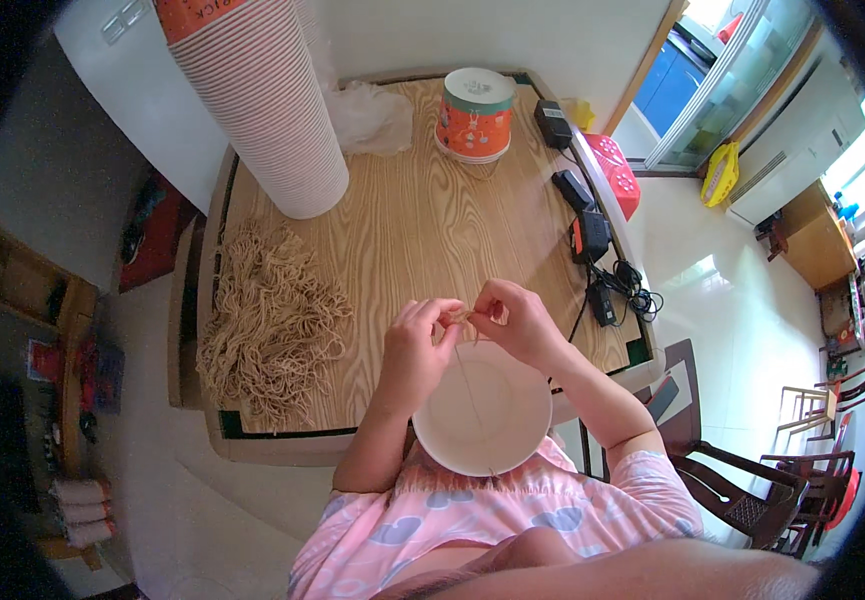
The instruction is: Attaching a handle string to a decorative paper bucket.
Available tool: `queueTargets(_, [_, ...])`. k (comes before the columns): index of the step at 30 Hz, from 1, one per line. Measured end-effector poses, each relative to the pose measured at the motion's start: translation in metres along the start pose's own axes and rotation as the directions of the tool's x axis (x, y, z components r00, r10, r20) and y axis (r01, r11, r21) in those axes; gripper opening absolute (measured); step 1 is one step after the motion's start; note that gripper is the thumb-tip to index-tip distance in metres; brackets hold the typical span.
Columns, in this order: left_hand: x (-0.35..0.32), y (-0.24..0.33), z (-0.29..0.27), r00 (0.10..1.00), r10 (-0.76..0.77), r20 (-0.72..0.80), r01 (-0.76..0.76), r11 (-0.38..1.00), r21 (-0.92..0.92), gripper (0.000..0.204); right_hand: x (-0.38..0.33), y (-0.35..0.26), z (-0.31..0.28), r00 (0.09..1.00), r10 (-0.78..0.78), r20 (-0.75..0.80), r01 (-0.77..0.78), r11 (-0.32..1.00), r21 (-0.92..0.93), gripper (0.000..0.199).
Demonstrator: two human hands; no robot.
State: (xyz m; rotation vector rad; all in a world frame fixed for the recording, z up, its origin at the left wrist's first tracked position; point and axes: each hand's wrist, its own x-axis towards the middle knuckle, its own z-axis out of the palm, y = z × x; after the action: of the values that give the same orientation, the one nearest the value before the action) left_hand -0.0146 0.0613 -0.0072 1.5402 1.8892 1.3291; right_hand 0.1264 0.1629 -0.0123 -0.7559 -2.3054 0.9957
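A white paper bucket (524,412) rests in my lap against the table's front edge, its open mouth facing up. Above its far rim, both hands pinch a beige cord (461,315) between thumbs and fingertips. My left hand (418,335) is closed on one side of the cord, and my right hand (515,320) closes on the other. A thin strand runs from the fingers across the bucket's mouth to its near rim. The exact shape of the cord between the fingertips is too small to make out. Left of my hands lies a loose heap of beige cords (272,325).
A tall stack of nested paper buckets (267,110) leans at the table's back left, beside a crumpled clear plastic bag (372,118). One orange and green bucket (475,115) stands at the back. Black adapters (552,124), a cordless tool battery (589,236) and coiled cables (632,292) line the right edge.
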Motion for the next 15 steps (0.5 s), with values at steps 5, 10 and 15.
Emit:
queueTargets(5, [0.005, -0.009, 0.004, 0.996, 0.085, -0.035, -0.079, 0.986, 0.148, 0.012, 0.002, -0.001, -0.002, 0.986, 0.123, 0.116, -0.147, 0.961, 0.232, 0.014])
queueTargets(10, [0.008, -0.008, 0.006, 0.997, 0.07, -0.043, -0.064, 0.991, 0.119, 0.014, 0.008, 0.009, -0.003, 0.949, 0.216, 0.231, -0.277, 0.92, 0.278, 0.015])
queueTargets(15, [0.008, -0.009, 0.008, 0.999, -0.014, -0.036, 0.015, 1.0, 0.023, 0.027, 0.009, 0.028, 0.005, 0.973, 0.121, 0.197, -0.183, 0.923, 0.34, 0.016])
